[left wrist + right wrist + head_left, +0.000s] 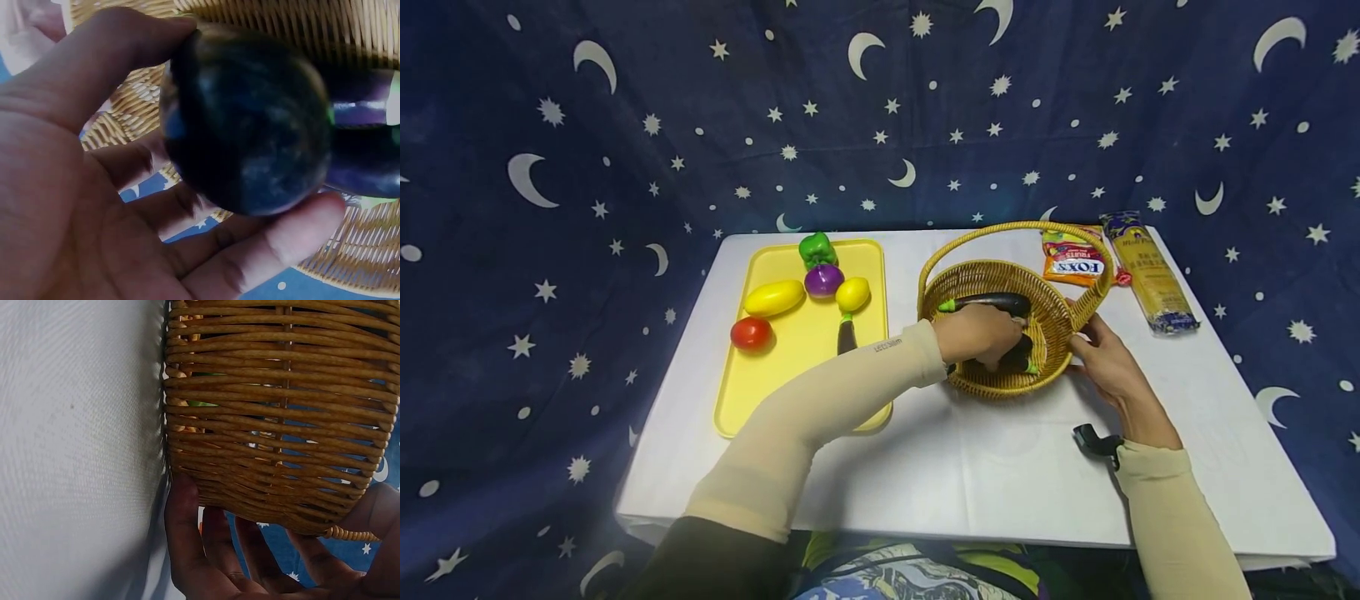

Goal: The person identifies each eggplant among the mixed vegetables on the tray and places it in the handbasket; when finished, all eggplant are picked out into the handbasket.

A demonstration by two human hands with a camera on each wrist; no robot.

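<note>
My left hand (988, 333) reaches down into a wicker basket (1056, 287) with a tall handle. In the left wrist view its thumb and fingers curl round a dark, glossy eggplant (244, 125), seen end-on. Two more purple eggplants (365, 103) with green ends lie beside it in the basket. From the head view, one eggplant (1000, 302) shows behind the hand and another (1021, 357) is partly covered by it. At the basket's right side my right hand (1108, 367) grips the wall, its fingers (187, 531) against the weave low down and its thumb near the rim.
Left of the basket, a yellow tray (775, 383) bears a green pepper (817, 250), a tomato (752, 334), a lemon (853, 294), other toy produce and a small eggplant (846, 333) partly behind the left arm. Behind the basket lie a candy bag (1071, 258) and a noodle pack (1150, 275).
</note>
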